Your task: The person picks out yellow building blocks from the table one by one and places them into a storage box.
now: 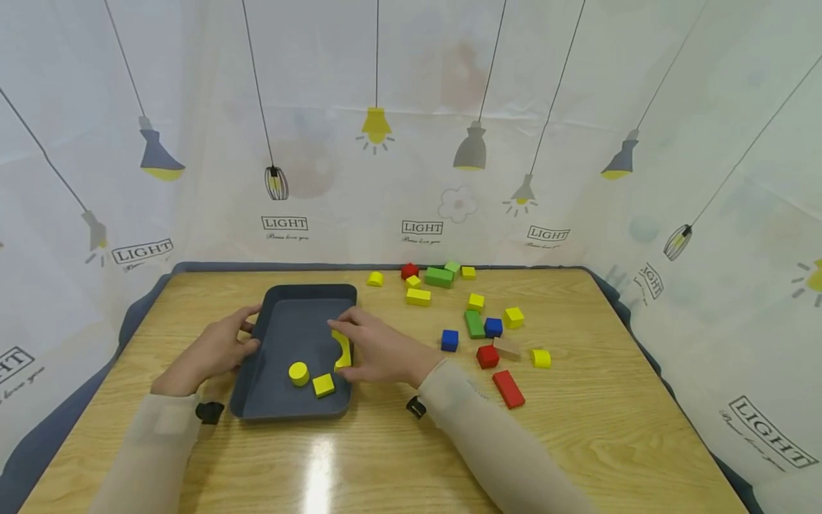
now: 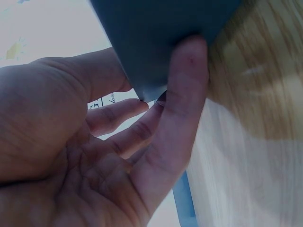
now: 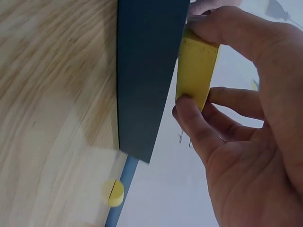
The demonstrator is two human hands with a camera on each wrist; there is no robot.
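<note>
A dark grey tray point(image 1: 282, 296) lies on the table, its left edge held by my left hand point(image 1: 215, 350). In the left wrist view one finger presses flat on the tray's outer wall point(image 2: 142, 38), while the thumb passes behind its rim. My right hand point(image 1: 383, 350) pinches a yellow arch block point(image 1: 344, 351) by its ends between thumb and fingers, at the tray's right side. In the right wrist view the block point(image 3: 195, 71) appears just past the tray's rim. Inside the tray, near the front, are a yellow cylinder point(image 1: 298, 373) and a yellow square block point(image 1: 324, 385).
Right of the tray, several loose blocks are scattered, among them a red rectangular block point(image 1: 509, 389), a blue cube point(image 1: 449, 340), a green block point(image 1: 474, 324) and a yellow block point(image 1: 419, 297). A yellow half-round block point(image 1: 375, 279) lies behind the tray. A printed curtain point(image 1: 411, 178) surrounds the table.
</note>
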